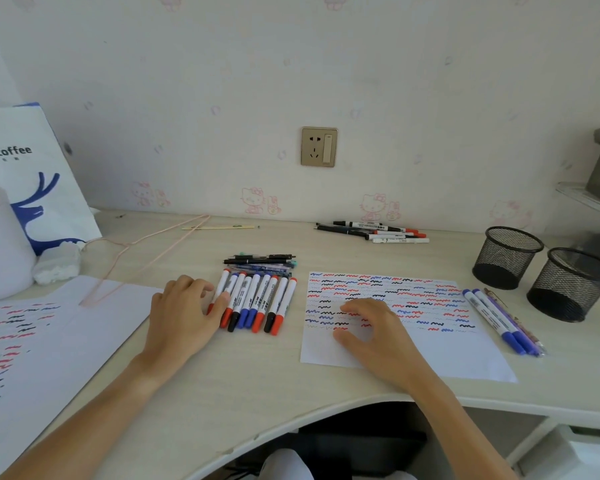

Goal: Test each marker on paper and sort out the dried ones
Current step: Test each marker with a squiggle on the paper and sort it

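Head view: test paper (430,344) on surface (257,375), squiggles covering most of it. Marker row (253,299) lies left of paper. Left hand (181,313) touches row's leftmost marker, fingers relaxed. Right hand (374,334) rests on paper, empty. Step, judged: selecting; next, lift and uncap.

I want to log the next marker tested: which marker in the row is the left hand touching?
The leftmost marker, red-capped, at the row's left end. The left hand touches only it; the others lie untouched to its right.
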